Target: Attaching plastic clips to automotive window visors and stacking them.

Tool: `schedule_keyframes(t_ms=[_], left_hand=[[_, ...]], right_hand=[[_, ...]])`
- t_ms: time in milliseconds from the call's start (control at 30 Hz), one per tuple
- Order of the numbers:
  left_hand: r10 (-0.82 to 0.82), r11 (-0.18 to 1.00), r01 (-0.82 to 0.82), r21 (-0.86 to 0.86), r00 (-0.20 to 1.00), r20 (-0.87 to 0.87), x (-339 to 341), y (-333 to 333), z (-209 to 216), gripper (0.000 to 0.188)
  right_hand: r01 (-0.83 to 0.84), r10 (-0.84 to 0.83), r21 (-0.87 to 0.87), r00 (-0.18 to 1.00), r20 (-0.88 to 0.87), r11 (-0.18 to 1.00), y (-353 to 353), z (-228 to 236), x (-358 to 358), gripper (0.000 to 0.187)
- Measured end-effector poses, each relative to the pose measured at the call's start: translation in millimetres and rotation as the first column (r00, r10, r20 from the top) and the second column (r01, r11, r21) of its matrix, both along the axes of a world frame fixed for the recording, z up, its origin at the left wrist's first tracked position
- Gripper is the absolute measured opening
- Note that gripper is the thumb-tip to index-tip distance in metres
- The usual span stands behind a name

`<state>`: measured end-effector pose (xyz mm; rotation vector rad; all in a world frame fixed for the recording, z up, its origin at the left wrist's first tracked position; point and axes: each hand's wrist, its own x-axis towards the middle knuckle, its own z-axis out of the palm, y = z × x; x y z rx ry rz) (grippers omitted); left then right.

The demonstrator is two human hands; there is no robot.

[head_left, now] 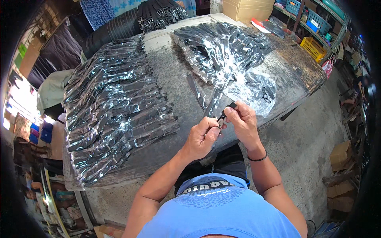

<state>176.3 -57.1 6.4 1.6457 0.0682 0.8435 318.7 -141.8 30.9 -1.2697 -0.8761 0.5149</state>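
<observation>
Close in front of my body, both hands are closed on one black belt. My left hand [201, 137] pinches its buckle end between thumb and fingers, where a bit of metal shows. My right hand [243, 121] grips a short piece of the black belt [223, 115] just above and to the right. A belt in a clear sleeve [214, 99] runs from near my hands toward a loose pile of sleeved black belts [222, 47]; whether it is the held one, I cannot tell. Neat rows of sleeved belts [119, 103] cover the table's left side.
The worn grey table [166, 75] extends ahead of me. Crumpled clear plastic [256, 93] lies near its right edge. A bundle of belts with buckles [162, 14] and a large black roll [113, 31] are at the back left. Behind stand a cardboard box [254, 8] and a shelf with a yellow crate [312, 48].
</observation>
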Motion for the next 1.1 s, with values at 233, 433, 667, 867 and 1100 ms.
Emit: schedule_keyframes(t_ms=[233, 433, 667, 867, 1100], left_hand=[[-0.056, 0.959, 0.031, -0.281, 0.995, -0.081, -4, -3, 4, 0.029], [-0.077, 0.951, 0.034, -0.307, 0.989, -0.129, -8, -2, 10, 0.034], [-0.046, 0.969, 0.009, -0.247, 0.989, -0.143, -8, -3, 0, 0.029], [-0.124, 0.953, 0.092, -0.29, 0.988, -0.092, -11, 1, -11, 0.026], [-0.113, 0.942, 0.095, -0.322, 0.993, -0.039, -10, -6, -13, 0.026]], right_hand=[[-0.017, 0.015, 0.024, 0.997, 0.078, 1.0, -4, 11, -13, 0.022], [-0.022, 0.022, -0.003, 0.97, 0.243, 1.0, -5, 7, -7, 0.02], [-0.144, 0.144, -0.007, 0.989, -0.026, 0.99, -8, 23, -21, 0.024], [-0.107, 0.114, -0.058, 0.984, 0.137, 0.993, -6, 10, -16, 0.025], [-0.134, 0.143, -0.058, 0.968, 0.206, 0.989, -8, 20, -19, 0.026]])
